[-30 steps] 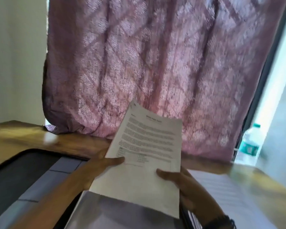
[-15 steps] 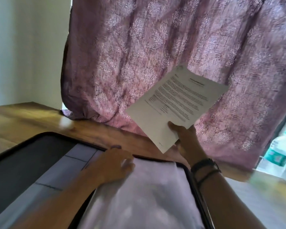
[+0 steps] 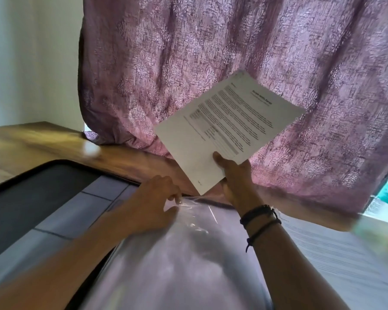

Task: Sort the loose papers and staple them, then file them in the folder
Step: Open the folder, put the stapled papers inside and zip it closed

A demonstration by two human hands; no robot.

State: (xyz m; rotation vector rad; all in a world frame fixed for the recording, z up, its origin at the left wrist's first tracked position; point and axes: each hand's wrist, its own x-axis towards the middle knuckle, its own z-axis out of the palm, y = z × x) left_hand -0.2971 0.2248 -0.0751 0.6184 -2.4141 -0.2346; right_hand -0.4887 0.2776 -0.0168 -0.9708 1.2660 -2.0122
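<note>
Fingers [image 3: 177, 199] of your left hand [image 3: 150, 204] pinch the clear sleeve [image 3: 188, 260] at its top edge in the open folder [image 3: 54, 198]. Your right hand [image 3: 235, 177] grips the papers [image 3: 229, 128], thumb on top, above it. Motion blur hides the sleeve's contents, and the folder's near edge is cut off.

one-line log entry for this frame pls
phase: filing | right hand: holds printed papers aloft | left hand: pinches clear sleeve edge in folder | papers not yet inserted
</note>
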